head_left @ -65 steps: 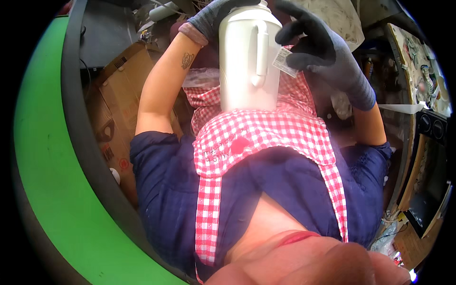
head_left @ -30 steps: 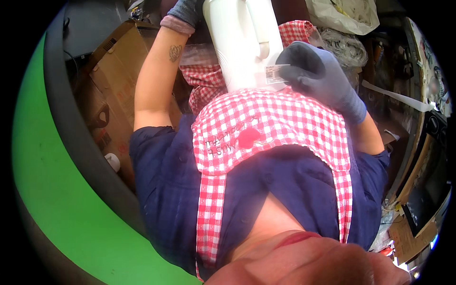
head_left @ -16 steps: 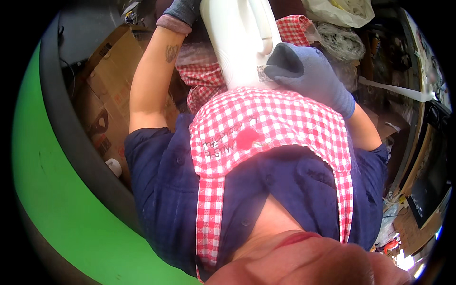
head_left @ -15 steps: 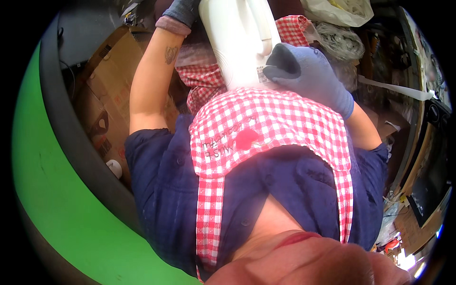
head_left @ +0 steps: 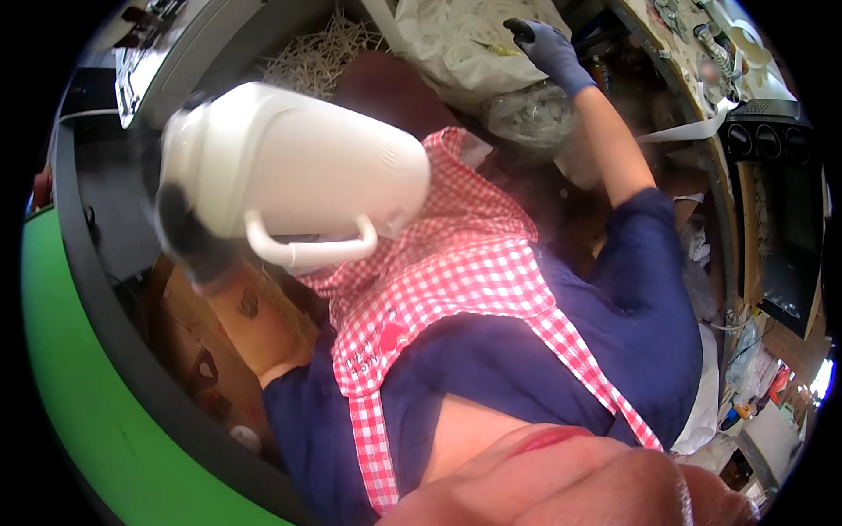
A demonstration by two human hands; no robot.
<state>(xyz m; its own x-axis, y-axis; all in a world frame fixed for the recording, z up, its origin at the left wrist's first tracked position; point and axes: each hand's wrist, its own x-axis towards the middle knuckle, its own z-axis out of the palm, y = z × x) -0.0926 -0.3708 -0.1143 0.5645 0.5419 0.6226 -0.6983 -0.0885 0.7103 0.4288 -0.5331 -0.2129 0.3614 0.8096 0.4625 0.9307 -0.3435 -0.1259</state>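
A white plastic jug (head_left: 307, 167) with a loop handle lies tilted in front of me at the left, its handle side toward me. My left hand (head_left: 189, 228), in a dark glove and blurred, is closed round the jug's left end. The jug's right end is close to my red-and-white checked apron (head_left: 447, 272). My right hand (head_left: 554, 57), in a grey-blue glove with black fingertips, is stretched out far right over the edge of a white plastic bag (head_left: 438, 48). Its fingers look apart, and I see nothing held in them.
Shredded paper strips (head_left: 324, 53) lie at the far side. A clear plastic bundle (head_left: 531, 118) sits below my right hand. A cluttered bench (head_left: 667, 53) and a black appliance with knobs (head_left: 767, 140) stand at the right. A green curved surface (head_left: 96, 377) runs along the left.
The jug has swung left and turned sideways in my left hand, its handle now toward me. My right hand has let go of it and moved away to the far right.
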